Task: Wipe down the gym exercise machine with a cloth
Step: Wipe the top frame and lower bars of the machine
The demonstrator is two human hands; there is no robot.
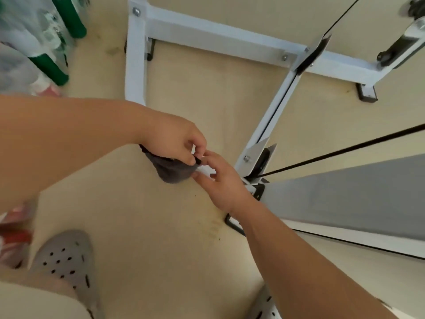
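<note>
The white metal frame of the exercise machine [207,40] lies on the beige floor, with one bar running toward me down the middle. My left hand [174,139] holds a dark grey cloth [171,171] that hangs bunched under its palm. Its fingertips pinch a small dark piece at the cloth's edge. My right hand [220,180] meets it from the right, its fingers touching a small white piece at that same spot. Both hands hover above the floor, just left of the frame's near joint [255,157].
Black cables [345,150] stretch from the near joint to the right. A grey panel [345,196] runs along the right side. Green-capped rolls wrapped in plastic [50,35] stand at the top left. My grey perforated clogs [66,256] are at the bottom.
</note>
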